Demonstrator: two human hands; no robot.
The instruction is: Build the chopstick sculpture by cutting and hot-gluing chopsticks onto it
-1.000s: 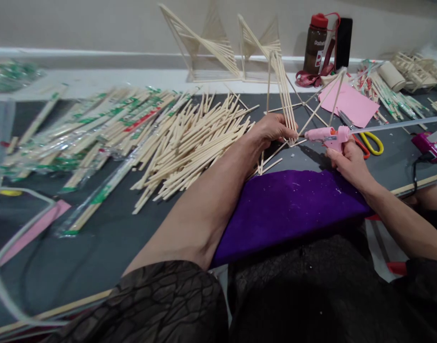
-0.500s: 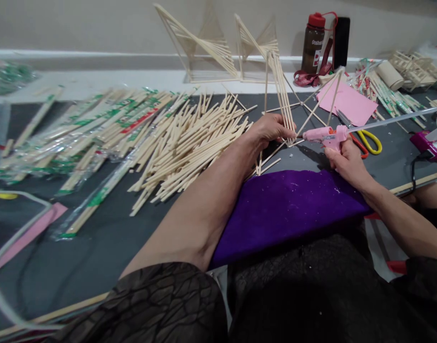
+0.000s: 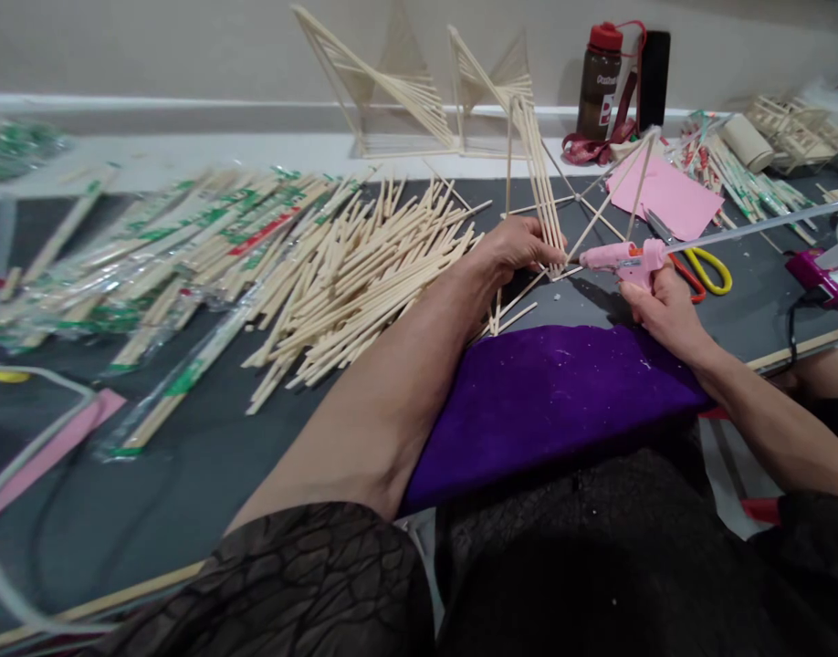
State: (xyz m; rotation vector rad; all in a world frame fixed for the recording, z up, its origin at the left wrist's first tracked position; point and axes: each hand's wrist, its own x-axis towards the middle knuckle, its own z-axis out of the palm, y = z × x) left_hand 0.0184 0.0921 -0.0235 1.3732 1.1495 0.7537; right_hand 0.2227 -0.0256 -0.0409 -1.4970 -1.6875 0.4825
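My right hand is wrapped round the handle of a pink glue gun, with a long clear glue stick jutting from its back. The nozzle points left, at the lower ends of several sticks in a wooden stick frame. My left hand grips the lower part of that frame, thumb and fingers closed on the slanting sticks. To its left lies a large heap of loose wooden chopsticks. Two finished-looking twisted stick frames stand against the wall behind.
Chopsticks in plastic wrappers cover the left of the table. Scissors with red and yellow handles and pink paper lie behind the glue gun. A bottle stands at the wall. Purple cloth covers the near edge.
Almost nothing differs. The view shifts very slightly, and both hands keep their places, with the glue gun nozzle still beside the stick ends.
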